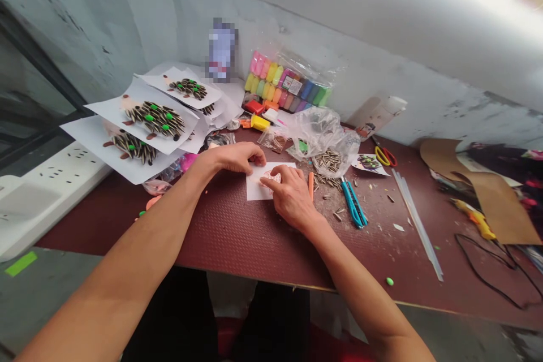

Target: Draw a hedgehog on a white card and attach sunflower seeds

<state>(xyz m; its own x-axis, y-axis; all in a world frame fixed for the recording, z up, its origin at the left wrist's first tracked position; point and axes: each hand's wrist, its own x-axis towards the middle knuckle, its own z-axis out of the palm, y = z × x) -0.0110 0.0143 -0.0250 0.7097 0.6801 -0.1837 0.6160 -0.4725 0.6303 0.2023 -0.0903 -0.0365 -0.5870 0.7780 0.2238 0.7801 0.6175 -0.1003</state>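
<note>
A small white card [259, 192] with a reddish printed outline lies flat on the table. At its upper left corner rests my left hand [238, 156], fingers bent and thumb a little apart from them. My right hand [292, 195] lies over the card's right side, its index finger reaching onto a pale patch at the left of the print. That hand hides part of the outline. Just right of it is an orange stick [311, 185]. Loose striped sunflower seeds [328, 161] lie beyond, partly in a clear plastic bag [335, 138].
Seed-covered hedgehog cards [156, 119] are stacked at left beside a white power strip [46, 192]. Coloured clay packs [288, 82] stand by the wall. Rightward lie a teal box cutter [354, 203], scissors [385, 155], clear glue sticks [418, 223] and a yellow glue gun [477, 219] with its cord.
</note>
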